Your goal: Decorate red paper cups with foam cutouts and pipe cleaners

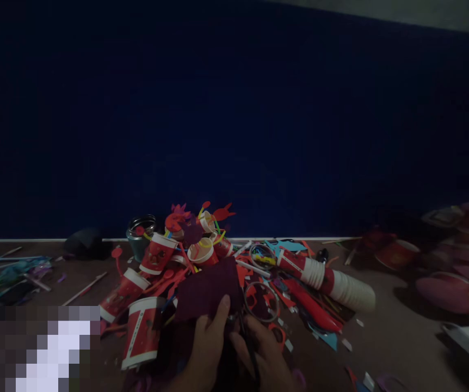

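My left hand (209, 345) grips a dark purple sheet of paper (204, 291), its thumb lying on top. In my right hand (263, 348) is a dark pair of scissors (247, 340) at the paper's right edge; dim light hides most of the blades. Left of my hands stands a red and white paper cup (140, 335). Beyond the sheet lies a heap of cups with red paper cut-outs, such as a red paper shape (223, 212) and a decorated red cup (159, 253).
To the right lies a long stack of nested paper cups (340, 286), with a roll of clear tape (261, 301) nearer. Paper scraps are scattered about. A dark green jar (139, 245) stands behind the heap, before a dark blue partition (234, 120). More red cups (397, 255) lie far right.
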Action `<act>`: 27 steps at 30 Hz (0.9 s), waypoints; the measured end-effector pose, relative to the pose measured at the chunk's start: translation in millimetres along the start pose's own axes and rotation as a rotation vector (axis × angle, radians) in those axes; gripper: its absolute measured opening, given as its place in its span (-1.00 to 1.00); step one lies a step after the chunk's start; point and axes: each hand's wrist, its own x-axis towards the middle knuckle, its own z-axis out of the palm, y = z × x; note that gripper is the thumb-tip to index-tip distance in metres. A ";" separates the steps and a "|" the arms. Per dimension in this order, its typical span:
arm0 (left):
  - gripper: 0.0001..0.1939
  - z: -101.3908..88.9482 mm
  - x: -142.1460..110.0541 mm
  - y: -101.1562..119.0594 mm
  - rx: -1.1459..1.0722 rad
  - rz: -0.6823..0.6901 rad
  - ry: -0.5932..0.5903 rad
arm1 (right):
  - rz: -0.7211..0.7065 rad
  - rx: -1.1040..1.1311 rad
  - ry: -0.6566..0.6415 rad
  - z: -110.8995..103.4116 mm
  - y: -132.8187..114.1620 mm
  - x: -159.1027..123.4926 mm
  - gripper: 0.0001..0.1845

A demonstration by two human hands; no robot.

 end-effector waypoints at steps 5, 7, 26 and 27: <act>-0.64 -2.9 6.6 -4.9 0.037 0.000 0.023 | -0.064 0.039 -0.058 -1.6 -0.4 7.8 -0.63; -0.61 -3.2 7.8 -5.3 0.060 -0.016 0.034 | -0.092 0.043 -0.109 -3.2 -0.9 10.9 -0.64; -0.65 -2.6 12.4 -1.1 0.045 0.074 0.037 | -0.132 0.026 -0.303 -6.6 6.3 21.2 -0.59; -0.65 -2.9 12.2 -1.1 0.058 0.077 0.062 | -0.136 0.025 -0.305 -6.5 6.4 21.4 -0.59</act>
